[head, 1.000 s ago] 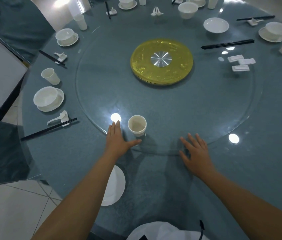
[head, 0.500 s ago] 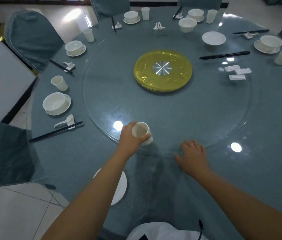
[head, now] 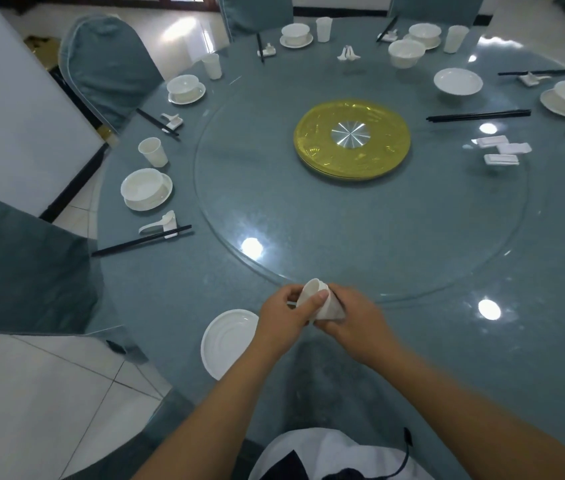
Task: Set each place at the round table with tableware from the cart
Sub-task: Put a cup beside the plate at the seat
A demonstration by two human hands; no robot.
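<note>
A white cup (head: pixel 322 303) is tipped on its side, lifted just above the round table (head: pixel 481 358) near its front edge. My left hand (head: pixel 286 318) grips its rim end with thumb over the wall. My right hand (head: pixel 353 322) holds its base end from the right. Left of my hands a white saucer (head: pixel 227 341) lies flat on the cloth. The place to the left holds a bowl on a saucer (head: pixel 146 190), a cup (head: pixel 152 152), a spoon on a rest (head: pixel 159 223) and black chopsticks (head: pixel 140 240).
A glass turntable (head: pixel 360 216) with a yellow hub (head: pixel 352 138) fills the table's middle. Loose chopstick rests (head: pixel 502 152), chopsticks (head: pixel 478 116), a bowl (head: pixel 457 81) and a stack of bowls (head: pixel 405 53) lie at the right and back. Covered chairs (head: pixel 21 268) stand at the left.
My left hand took the cup off the turntable's edge and drew it toward me, tipping it over. My right hand left the table and closed on the cup's base.
</note>
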